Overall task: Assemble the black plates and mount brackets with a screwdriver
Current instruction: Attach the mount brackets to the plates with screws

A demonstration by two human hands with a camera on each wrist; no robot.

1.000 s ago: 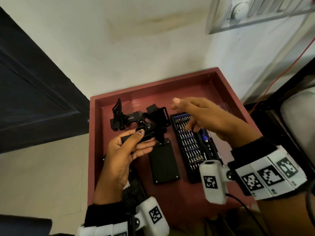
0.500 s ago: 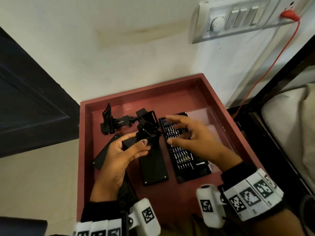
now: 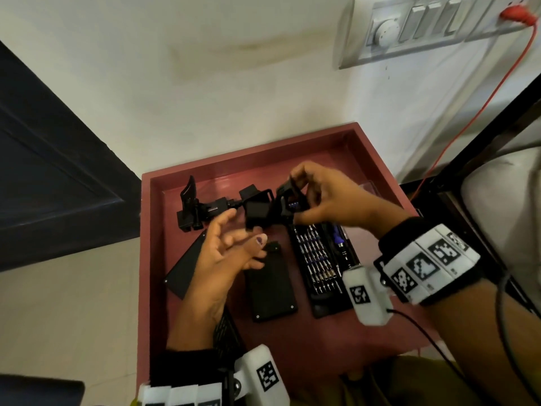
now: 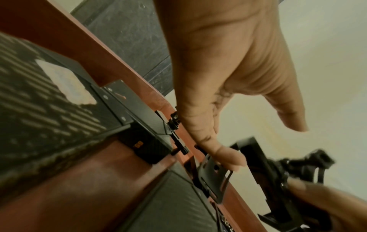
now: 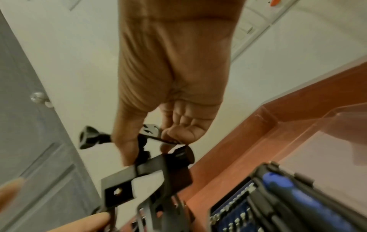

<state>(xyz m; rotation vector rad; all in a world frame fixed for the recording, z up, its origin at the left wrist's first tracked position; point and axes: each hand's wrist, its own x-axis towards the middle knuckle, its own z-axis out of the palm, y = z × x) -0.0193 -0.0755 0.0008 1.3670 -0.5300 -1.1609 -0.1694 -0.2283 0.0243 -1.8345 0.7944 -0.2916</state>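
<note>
A black mount bracket (image 3: 257, 212) hangs above the back of the red tray (image 3: 251, 148), pinched by my right hand (image 3: 295, 197) between thumb and fingers (image 5: 127, 141). My left hand (image 3: 234, 244) hovers just left of it, fingers spread and holding nothing. Its index fingertip is close to the bracket's frame. One black plate (image 3: 272, 288) lies flat mid-tray. A second plate (image 3: 187, 268) lies angled to its left, partly under my left hand. Another black bracket (image 3: 190, 203) stands at the tray's back left. A blue-handled screwdriver (image 3: 338, 235) lies in the open bit case (image 3: 319, 268).
A ribbed black part (image 3: 225, 332) lies under my left wrist. The case's clear lid (image 3: 369, 186) sits at the tray's right rim. A wall switch panel (image 3: 424, 24) and a red cable (image 3: 468, 121) are beyond the tray. A dark door (image 3: 44, 171) stands to the left.
My left hand let go of the bracket and opened. My right hand left the bit case, took the bracket and raised it toward the back of the tray.
</note>
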